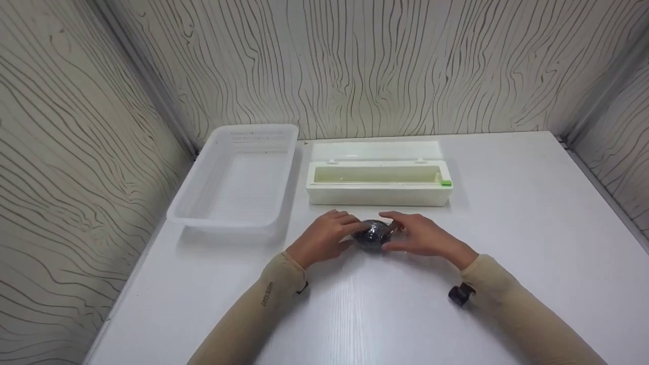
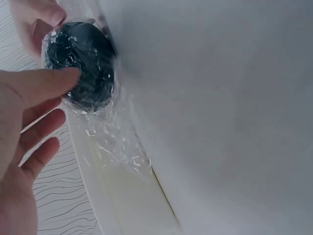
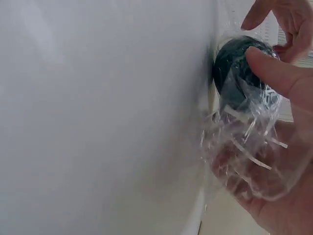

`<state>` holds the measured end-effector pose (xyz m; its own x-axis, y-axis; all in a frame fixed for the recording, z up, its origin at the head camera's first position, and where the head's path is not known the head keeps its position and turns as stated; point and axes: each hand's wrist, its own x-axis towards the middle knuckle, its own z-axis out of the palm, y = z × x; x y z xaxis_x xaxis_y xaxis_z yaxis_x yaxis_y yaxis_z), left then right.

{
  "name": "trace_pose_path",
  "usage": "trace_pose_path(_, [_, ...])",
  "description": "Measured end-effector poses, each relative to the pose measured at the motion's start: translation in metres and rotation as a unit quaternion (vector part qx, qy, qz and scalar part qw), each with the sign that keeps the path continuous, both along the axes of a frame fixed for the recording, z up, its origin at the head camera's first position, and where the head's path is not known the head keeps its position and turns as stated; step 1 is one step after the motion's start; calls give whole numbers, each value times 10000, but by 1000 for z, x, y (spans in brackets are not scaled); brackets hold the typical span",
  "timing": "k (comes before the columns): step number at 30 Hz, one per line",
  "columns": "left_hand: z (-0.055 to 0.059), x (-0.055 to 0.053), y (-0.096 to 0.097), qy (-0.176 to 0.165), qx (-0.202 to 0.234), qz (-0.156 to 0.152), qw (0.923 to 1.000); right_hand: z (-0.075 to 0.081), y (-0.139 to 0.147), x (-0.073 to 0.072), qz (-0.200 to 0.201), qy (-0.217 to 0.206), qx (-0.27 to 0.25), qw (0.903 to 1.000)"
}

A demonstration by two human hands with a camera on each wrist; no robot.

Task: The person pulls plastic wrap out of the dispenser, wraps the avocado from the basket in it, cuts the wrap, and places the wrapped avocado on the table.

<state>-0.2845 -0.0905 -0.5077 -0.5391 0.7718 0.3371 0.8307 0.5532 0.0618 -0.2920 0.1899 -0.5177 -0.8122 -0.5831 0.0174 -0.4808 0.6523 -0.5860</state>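
A dark, rounded object wrapped in clear cling film sits low at the white table between both hands; its kind is hidden by the wrap. My left hand grips its left side, the thumb on the near face in the left wrist view and the other fingers bent behind. From the right, my right hand holds it, thumb pressed on the dark surface in the right wrist view. Loose, crinkled film trails off that side, over the right palm and fingers.
Just behind the hands stands a long white cling film dispenser, lid raised, with a green slider at its right end. To the left is a translucent white plastic basket. Wood-patterned walls border the white table.
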Motion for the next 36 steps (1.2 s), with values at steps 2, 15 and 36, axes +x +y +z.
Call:
trace_pose_path(2, [1,2,0,-52,-99,-17,9999,3,5,-1,148,-152,-104,9997])
trace_pose_path(15, [-2,-7,-1,-636,29,145,9979,5,17,-3,730,-1452,-896,9826])
trace_pose_path(36, [-5,-11,5,-1503,164,215,9883,2,-4,7,484,834,116,9953])
